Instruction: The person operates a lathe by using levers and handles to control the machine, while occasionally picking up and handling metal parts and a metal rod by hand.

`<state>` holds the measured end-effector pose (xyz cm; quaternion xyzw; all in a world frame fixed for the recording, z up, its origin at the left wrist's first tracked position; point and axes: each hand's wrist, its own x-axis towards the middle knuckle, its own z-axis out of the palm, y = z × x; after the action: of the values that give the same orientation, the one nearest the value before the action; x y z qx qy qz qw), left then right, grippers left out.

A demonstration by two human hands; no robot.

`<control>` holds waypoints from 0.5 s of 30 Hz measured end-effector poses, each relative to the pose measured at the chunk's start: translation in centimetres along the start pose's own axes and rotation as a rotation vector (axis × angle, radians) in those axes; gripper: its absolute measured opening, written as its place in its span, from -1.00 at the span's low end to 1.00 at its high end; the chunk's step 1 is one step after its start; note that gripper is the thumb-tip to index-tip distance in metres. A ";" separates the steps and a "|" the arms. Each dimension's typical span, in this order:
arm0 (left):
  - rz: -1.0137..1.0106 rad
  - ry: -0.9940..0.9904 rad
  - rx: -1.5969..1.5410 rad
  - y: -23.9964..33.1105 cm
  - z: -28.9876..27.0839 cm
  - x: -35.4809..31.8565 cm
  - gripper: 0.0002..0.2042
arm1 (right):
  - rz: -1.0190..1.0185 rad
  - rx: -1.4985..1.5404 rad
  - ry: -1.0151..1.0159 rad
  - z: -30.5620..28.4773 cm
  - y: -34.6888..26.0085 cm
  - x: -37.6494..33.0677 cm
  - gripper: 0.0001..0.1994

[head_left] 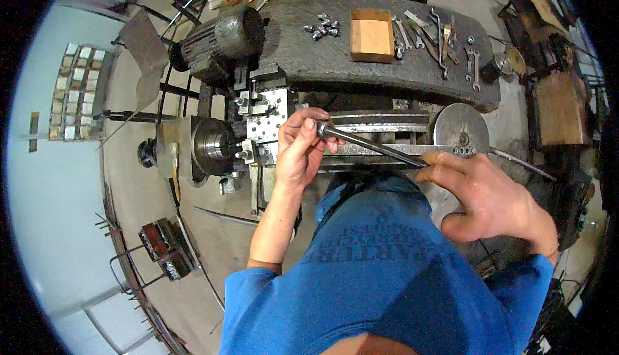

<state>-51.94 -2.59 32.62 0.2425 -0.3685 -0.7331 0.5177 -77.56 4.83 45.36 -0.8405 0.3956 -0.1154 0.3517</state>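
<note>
A slim dark metal rod (377,148) slants across in front of my chest, its left end higher in the picture. At that end is a wider, shiny round metal head (324,129), pinched between the thumb and fingers of my left hand (300,145). My right hand (487,190) has its curled fingers at the rod's other end, with the thumb held apart lower down. Those fingers partly hide the right tip of the rod. Behind the rod run the metal rails (380,118) of a lathe, and a drilled metal plate (274,113) lies just left of my left hand.
The lathe chuck (213,145) and a motor (229,36) stand at left. On the dark bench lie a shallow box (373,36), several small metal fittings (322,27) and wrenches (476,71). A round metal disc (461,128) sits beyond my right hand. A brush (175,168) rests by the chuck.
</note>
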 end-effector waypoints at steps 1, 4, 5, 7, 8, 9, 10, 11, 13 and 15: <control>0.004 -0.002 -0.002 0.0 0.1 0.0 -0.70 | 0.007 -0.020 -0.009 -0.5 -0.3 0.0 -0.53; 0.010 -0.023 0.009 0.0 0.3 0.1 -0.71 | 0.068 -0.152 -0.129 -2.1 -1.5 0.6 -0.50; 0.000 -0.036 -0.008 0.0 0.1 0.0 -0.72 | 0.030 -0.143 -0.115 -2.3 -1.5 0.7 -0.50; 0.005 -0.033 0.013 -0.1 0.2 0.2 -0.71 | -0.034 -0.133 -0.076 -2.5 -1.6 0.5 -0.52; 0.007 -0.031 0.023 -0.1 0.3 0.2 -0.71 | -0.059 -0.173 -0.065 -2.6 -1.7 0.3 -0.52; -0.001 -0.033 0.036 0.0 0.4 0.2 -0.71 | -0.092 -0.213 -0.057 -2.6 -1.7 0.1 -0.52; -0.009 -0.035 0.048 0.1 0.7 0.2 -0.70 | -0.140 -0.267 -0.060 -2.7 -1.7 0.1 -0.53; -0.017 -0.037 0.060 0.2 0.8 0.2 -0.70 | -0.187 -0.321 -0.059 -2.8 -1.7 0.0 -0.54; 0.013 -0.052 0.062 0.0 0.8 0.2 -0.70 | -0.293 -0.430 -0.069 -3.3 -1.7 0.2 -0.56; 0.037 -0.075 0.043 0.0 0.8 0.2 -0.71 | -0.340 -0.487 -0.040 -3.7 -2.0 0.2 -0.58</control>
<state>-52.62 -2.60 33.13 0.2191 -0.4079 -0.7238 0.5116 -77.98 3.69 49.46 -0.9565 0.2582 -0.0576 0.1232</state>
